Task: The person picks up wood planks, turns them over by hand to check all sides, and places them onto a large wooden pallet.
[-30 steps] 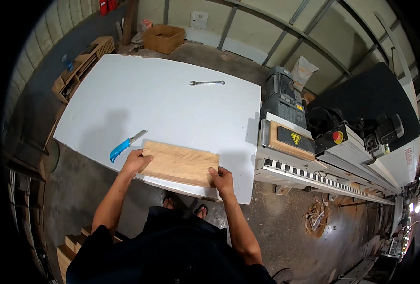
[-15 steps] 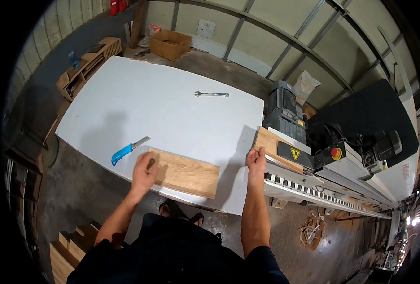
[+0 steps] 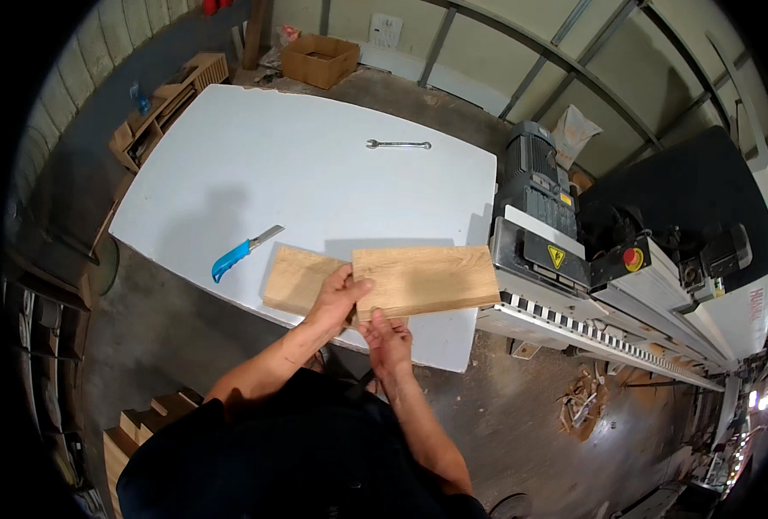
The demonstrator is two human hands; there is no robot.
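Note:
A wood-grain board [image 3: 427,278] is held up over the table's near edge, its broad face toward me. My left hand [image 3: 336,298] grips its left end, thumb on the face. At the lower left edge, my right hand [image 3: 387,342] pinches the same board. Beneath it, partly covered, a second wood-grain board [image 3: 296,278] lies on the white tabletop [image 3: 254,156]. Left of that board rests a utility knife [image 3: 244,251] with a blue handle and its blade out. A combination wrench [image 3: 399,144] lies toward the table's far side.
An edge-banding type machine with a grey motor [image 3: 535,173] and red stop button [image 3: 632,259] adjoins the table's right side. Cut boards [image 3: 133,428] stand low at the left. A cardboard box [image 3: 320,60] sits beyond the table; wood scraps [image 3: 581,402] lie on the floor at right.
The board that lay on the machine has come left into both hands. My left hand has left the board on the table and moved right to grip the raised one.

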